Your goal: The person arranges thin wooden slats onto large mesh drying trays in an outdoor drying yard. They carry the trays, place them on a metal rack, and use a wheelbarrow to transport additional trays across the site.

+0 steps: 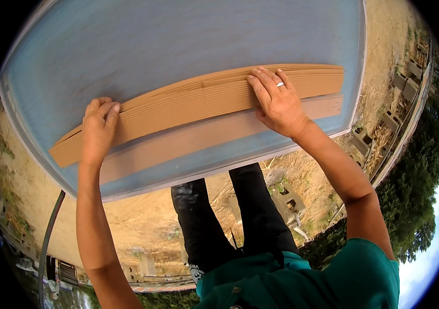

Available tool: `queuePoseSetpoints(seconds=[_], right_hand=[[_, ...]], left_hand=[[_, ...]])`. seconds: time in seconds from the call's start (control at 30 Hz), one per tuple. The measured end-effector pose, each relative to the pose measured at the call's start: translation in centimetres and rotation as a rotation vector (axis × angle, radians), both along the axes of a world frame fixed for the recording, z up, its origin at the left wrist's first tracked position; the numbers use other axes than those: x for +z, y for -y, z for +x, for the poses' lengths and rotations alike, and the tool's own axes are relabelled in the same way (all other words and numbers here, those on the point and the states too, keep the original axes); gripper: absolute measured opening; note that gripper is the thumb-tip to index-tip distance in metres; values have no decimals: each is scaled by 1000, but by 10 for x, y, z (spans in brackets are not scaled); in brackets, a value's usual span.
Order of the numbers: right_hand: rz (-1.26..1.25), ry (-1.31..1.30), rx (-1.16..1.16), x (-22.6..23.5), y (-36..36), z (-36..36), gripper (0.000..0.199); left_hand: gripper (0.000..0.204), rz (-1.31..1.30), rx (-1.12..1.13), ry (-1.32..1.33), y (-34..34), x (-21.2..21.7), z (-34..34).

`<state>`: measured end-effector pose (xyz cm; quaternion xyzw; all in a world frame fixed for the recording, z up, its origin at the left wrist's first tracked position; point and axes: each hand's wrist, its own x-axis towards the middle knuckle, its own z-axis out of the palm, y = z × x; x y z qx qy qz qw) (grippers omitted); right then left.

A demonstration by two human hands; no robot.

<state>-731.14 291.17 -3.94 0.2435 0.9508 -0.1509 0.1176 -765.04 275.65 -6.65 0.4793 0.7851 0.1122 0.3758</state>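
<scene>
A long tan pleated strip point(188, 105), with fine lines running lengthwise, stands along the near part of a glossy blue-grey tabletop point(193, 41). Its folds are pressed together like a closed fan; I cannot tell whether it is paper or fabric. Near its left end, my left hand point(101, 116) pinches it, thumb on the near face and fingers curled over the far edge. Toward the other end my right hand point(277, 98), wearing a ring, grips it with bent fingers over the top edge. A paler band point(199, 134) below looks like the strip's reflection.
The tabletop has a pale metal rim point(214, 173). My legs point(204, 221) are just below its near edge. Hollow concrete blocks point(362, 140) lie on dry ground at the right, beyond them trees point(410, 190). A dark curved pole point(49, 237) rises at the lower left.
</scene>
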Motion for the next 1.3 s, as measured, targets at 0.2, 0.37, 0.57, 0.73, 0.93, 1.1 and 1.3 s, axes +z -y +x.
queuePoseSetpoints(seconds=[0.2, 0.37, 0.57, 0.73, 0.93, 1.1, 1.3], right_hand=[[84, 5, 17, -15, -1, 2, 49], [120, 21, 4, -13, 5, -2, 48], [131, 50, -20, -13, 8, -3, 47], [115, 54, -7, -11, 8, -5, 48], [54, 58, -30, -11, 8, -8, 62], [33, 74, -33, -11, 6, -10, 60], [200, 141, 37, -14, 13, -22, 46]], left_hand=[[19, -169, -34, 132, -13, 5, -10], [19, -205, -108, 58, -1, -2, -40], [7, -216, -49, 186, -1, 3, -51], [2, -145, 16, 232, 9, 7, -51], [11, -231, 11, 308, 3, 4, -58], [13, -282, 53, 305, 2, -3, -54], [13, -178, 76, 224, 9, -7, -44]])
